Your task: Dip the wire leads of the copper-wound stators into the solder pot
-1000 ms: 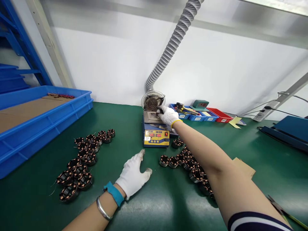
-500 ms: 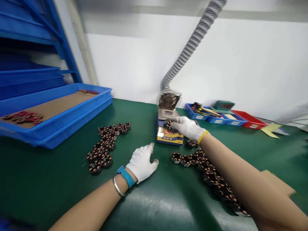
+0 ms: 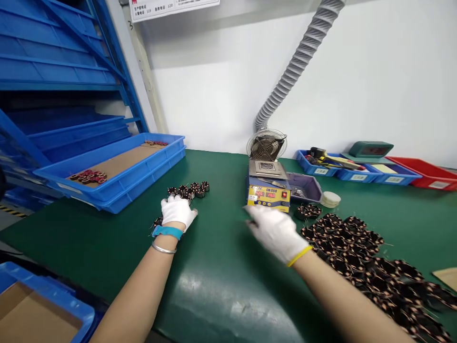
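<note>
My left hand [image 3: 176,212], in a white glove, lies over the left cluster of small black motor stators [image 3: 200,189] with copper windings. Its thumb is spread to the right; the fingers reach over the stators, which are partly hidden beneath. My right hand [image 3: 273,232], gloved and blurred, hovers in front of the yellow-and-blue soldering pot [image 3: 268,194] with a digital display. Thumb and forefinger stand apart, and nothing shows between them. To its right, one stator [image 3: 308,211] sits near the pot, and a large group of stators [image 3: 352,243] spreads towards the lower right.
A fan [image 3: 266,146] with a grey duct [image 3: 300,64] stands behind the pot. At left is a blue tray [image 3: 143,174] beside a blue rack [image 3: 64,57]. A purple bin [image 3: 310,186], a round white pad [image 3: 330,199], small blue bins [image 3: 357,175] and a red bin [image 3: 433,178] line the right.
My right hand has let go of the stator it held at the pot and drawn back. My left hand has moved left onto the left cluster. The view has turned leftward.
</note>
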`<state>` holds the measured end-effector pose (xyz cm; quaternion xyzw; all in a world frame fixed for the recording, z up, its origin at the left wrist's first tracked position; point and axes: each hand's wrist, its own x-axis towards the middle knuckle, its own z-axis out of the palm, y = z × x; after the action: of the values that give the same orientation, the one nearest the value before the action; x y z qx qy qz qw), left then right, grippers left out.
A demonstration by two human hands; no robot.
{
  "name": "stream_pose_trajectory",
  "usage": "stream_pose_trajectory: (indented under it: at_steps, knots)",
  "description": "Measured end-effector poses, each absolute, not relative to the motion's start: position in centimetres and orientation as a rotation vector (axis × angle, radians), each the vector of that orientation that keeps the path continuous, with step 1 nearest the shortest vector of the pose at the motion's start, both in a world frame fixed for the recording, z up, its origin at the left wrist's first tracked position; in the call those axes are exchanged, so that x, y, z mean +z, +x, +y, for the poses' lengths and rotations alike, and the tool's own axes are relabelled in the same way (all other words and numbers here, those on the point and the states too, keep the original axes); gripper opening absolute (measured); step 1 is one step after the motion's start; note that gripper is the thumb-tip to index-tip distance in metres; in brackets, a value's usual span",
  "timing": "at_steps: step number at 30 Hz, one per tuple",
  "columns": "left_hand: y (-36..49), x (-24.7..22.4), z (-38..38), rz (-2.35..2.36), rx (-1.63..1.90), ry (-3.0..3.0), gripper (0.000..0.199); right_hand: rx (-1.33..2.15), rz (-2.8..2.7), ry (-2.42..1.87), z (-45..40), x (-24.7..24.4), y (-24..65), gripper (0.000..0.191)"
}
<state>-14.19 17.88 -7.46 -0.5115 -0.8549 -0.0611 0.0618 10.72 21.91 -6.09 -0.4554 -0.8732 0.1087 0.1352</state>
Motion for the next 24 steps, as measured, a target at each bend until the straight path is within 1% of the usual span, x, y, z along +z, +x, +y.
stream_pose_trajectory:
  at_steps: [1, 3, 6, 8, 11, 12, 14, 15, 16, 19, 22, 24]
  knots:
    - [-13.9, -7.8, 18.0, -2.557, -0.199, -1.561, 0.033, 0.403, -2.525, -1.252, 20.8, -6.7, 10.0, 0.037]
    - [-13.0, -8.3, 18.2, -2.499, -0.228, -1.624, 0.031, 0.689, -2.442, -1.226, 19.2, -8.0, 8.4, 0.042]
    - [-10.7, -8.8, 18.1, -2.393, -0.318, -1.837, 0.024, 1.187, -2.059, -1.232, 19.1, -10.0, 7.0, 0.050]
    - [-8.9, -9.3, 17.8, -2.263, -0.556, -2.099, 0.022, 1.402, -1.774, -1.150, 20.1, -11.0, 7.0, 0.050]
    - [-6.6, -10.0, 17.4, -2.027, -1.042, -2.364, 0.022, 1.579, -1.477, -0.971, 21.5, -12.0, 7.6, 0.039]
    - [-6.1, -10.3, 17.4, -2.022, -1.177, -2.344, 0.026, 1.612, -1.393, -0.935, 21.8, -12.2, 7.7, 0.037]
    - [-5.5, -10.7, 17.5, -2.134, -1.378, -2.223, 0.044, 1.654, -1.272, -0.899, 22.0, -12.5, 7.7, 0.037]
    - [-5.4, -10.8, 17.6, -2.207, -1.441, -2.176, 0.052, 1.654, -1.243, -0.898, 21.9, -12.6, 7.6, 0.038]
    - [-5.3, -11.0, 17.8, -2.271, -1.473, -2.157, 0.055, 1.639, -1.241, -0.905, 21.9, -12.6, 7.5, 0.039]
    - [-5.3, -11.3, 18.3, -2.320, -1.488, -2.195, 0.044, 1.453, -1.408, -0.987, 21.5, -12.4, 7.3, 0.041]
    - [-5.5, -11.1, 18.4, -2.328, -1.522, -2.235, 0.040, 1.200, -1.591, -1.103, 21.3, -12.2, 7.6, 0.046]
    - [-5.9, -10.5, 18.2, -2.384, -1.536, -2.324, 0.027, 1.174, -1.604, -1.105, 21.3, -12.3, 7.8, 0.048]
